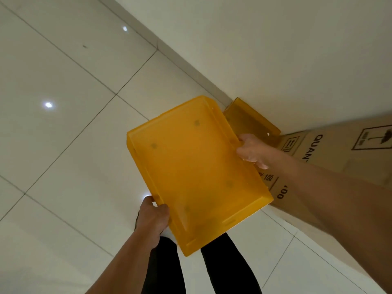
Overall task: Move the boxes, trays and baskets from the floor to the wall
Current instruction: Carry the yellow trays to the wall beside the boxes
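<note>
Clearly the yellow tray (197, 166) is off the floor and in the air, carried between both hands above the pale floor tiles (63, 124). The left hand (153, 219) clamps the rim near the tray's near-left corner, its fingers (163, 209) curled over the edge, thumb side up. The right hand (252, 150) grips the opposite long side, fingers wrapped around the rim, so neither hand is free or spread.

Ahead and to the right, a second yellow tray (250, 122) already stands against the wall (275, 49), touching a cardboard box (339, 153) that also rests along it. The carried tray's long axis runs from near the person's legs up toward that parked tray, roughly parallel to the skirting line. Its far end lies just beside the parked tray, and the right hand is the nearer one to the wall.

As a judgement, the carry is nearly over and what remains is the set-down: the tray would need to swing rightward and tip up onto its edge to lean beside its twin. Whether the parked tray leans on the wall or on the box is hard to tell from this angle.
</note>
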